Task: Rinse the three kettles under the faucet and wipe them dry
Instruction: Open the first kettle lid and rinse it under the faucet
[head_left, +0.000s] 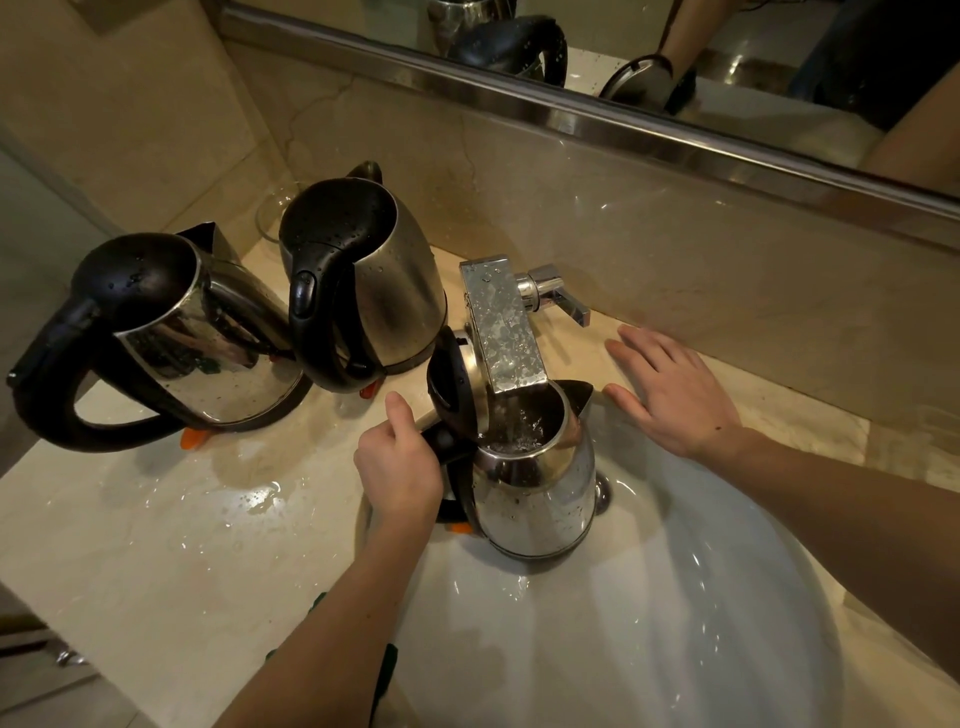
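Left hand: your left hand (400, 467) is wrapped round the black handle of the open kettle (535, 499). Its fingers (400, 415) are clamped on the handle with the thumb up, which keeps the body upright and the mouth level.
Open kettle: it sits inside the sink (649, 649), at the back, directly under the spout of the faucet (506, 322). Whether its base rests on the basin or hangs from your grip, I cannot tell.
Lid: the lid (452, 384) is tipped back toward the handle so water can fall straight in. Some water seems to be pooling inside.
Right hand: your right hand (670, 395) lies flat on the desk (130, 545) near the lever (558, 299), fingers straight, spread and holding nothing. It looks parked there to work the lever.
Other kettles: the left kettle (208, 353) and the middle kettle (384, 280) stand on the desk left of the faucet, close together and out of the sink's way. Their lids are down and they are beaded with drops, so they are probably rinsed but not yet wiped.
Risk: the desk is wet near the sink, so set things down carefully.
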